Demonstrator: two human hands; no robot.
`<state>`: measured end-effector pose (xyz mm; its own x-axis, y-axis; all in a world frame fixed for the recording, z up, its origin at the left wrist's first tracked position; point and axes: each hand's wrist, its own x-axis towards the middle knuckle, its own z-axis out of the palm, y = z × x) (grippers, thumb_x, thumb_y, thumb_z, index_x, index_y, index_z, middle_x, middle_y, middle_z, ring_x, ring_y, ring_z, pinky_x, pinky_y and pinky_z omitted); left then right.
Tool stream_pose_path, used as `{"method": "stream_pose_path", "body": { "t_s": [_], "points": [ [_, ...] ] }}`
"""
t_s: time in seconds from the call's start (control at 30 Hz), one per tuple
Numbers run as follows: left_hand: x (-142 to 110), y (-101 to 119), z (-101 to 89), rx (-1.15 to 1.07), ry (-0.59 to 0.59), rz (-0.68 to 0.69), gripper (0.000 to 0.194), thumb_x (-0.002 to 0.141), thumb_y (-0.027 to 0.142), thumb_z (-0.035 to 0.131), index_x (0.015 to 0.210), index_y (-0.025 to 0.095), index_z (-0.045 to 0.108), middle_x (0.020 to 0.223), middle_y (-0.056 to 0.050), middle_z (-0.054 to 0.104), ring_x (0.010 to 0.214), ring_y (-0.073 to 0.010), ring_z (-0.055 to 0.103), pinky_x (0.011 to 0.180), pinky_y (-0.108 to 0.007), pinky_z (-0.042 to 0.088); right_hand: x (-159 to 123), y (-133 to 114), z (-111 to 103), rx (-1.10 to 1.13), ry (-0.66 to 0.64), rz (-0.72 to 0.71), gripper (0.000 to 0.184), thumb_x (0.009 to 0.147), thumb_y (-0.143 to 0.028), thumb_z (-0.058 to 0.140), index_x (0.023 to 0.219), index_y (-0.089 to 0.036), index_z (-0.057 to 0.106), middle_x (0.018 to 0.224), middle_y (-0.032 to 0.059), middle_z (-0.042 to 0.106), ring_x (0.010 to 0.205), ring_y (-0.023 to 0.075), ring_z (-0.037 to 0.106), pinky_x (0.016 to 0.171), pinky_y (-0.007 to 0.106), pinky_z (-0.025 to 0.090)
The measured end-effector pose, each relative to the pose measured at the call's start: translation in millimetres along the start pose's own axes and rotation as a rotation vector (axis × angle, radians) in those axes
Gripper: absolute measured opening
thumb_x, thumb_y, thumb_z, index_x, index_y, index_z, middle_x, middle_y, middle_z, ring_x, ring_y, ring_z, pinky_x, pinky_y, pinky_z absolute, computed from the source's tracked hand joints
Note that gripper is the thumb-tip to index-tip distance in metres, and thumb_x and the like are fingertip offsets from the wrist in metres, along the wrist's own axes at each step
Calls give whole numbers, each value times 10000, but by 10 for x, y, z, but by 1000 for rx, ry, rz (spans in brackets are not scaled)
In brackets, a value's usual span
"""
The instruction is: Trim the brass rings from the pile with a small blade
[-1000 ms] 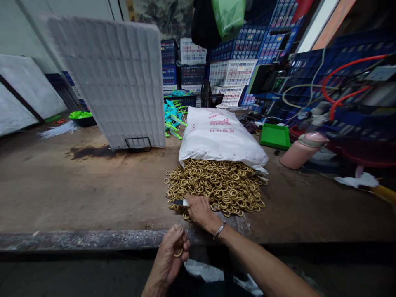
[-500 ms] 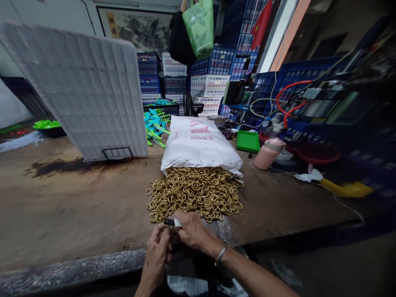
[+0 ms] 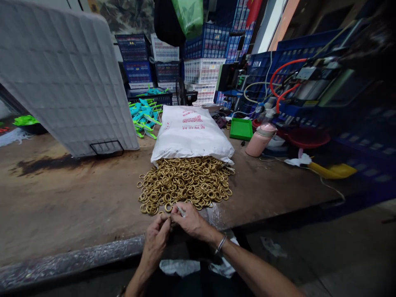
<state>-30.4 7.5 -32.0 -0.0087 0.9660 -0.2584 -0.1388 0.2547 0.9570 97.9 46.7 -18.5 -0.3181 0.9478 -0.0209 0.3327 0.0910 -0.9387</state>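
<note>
My left hand is closed in a pinch at the table's front edge; whatever its fingertips hold is too small to make out. Touching or almost touching it, my right hand is closed around a slim tool with a pale grey end, its working tip hidden by the fingers. A metal bangle circles the right wrist. Just beyond both hands spreads a heap of gold-coloured rings, spilling from the mouth of a white sack printed in red that lies on its side.
A tall white padded panel stands at left in a black wire stand. Turquoise and green plastic pieces lie behind it. To the right are a green tray, a pink bottle and a yellow scoop. Stacked crates fill the back.
The view has shifted, so the scene sits higher and further left. Both hands stay together by the rings; the right-hand tool has turned, and its dark part no longer shows.
</note>
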Motion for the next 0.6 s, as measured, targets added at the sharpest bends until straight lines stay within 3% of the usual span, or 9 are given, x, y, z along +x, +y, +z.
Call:
{"method": "stream_pose_path", "body": {
  "t_s": [0.1,0.37,0.5,0.6],
  "points": [
    [-17,-23,84,-6,43,-41,279,669,424,636,724,159,567,481,66,464,380,-40,315,378,-153,220,-34,96,-10,166,55,46,200,762,-293,462,605,-173,433,535,-70,367,512,60,332,481,169,280],
    [-34,-54,324,-164,115,0,269,683,392,633,794,153,578,536,41,542,392,-42,384,381,-149,260,-158,188,25,590,-16,273,291,779,-485,436,741,-197,423,489,-95,402,332,34,242,339,168,187],
    [-61,-37,409,-45,178,113,226,690,357,629,772,147,629,539,31,557,415,-61,418,409,-168,310,-205,242,7,555,76,253,346,770,-509,441,644,-187,426,478,-76,401,362,40,284,368,177,230],
    [-107,-3,449,83,160,223,160,720,306,603,701,156,656,592,1,598,520,-103,502,510,-189,389,-237,300,-18,469,112,228,362,783,-493,414,597,-183,444,483,-56,401,401,57,327,400,192,265]
  ]
}}
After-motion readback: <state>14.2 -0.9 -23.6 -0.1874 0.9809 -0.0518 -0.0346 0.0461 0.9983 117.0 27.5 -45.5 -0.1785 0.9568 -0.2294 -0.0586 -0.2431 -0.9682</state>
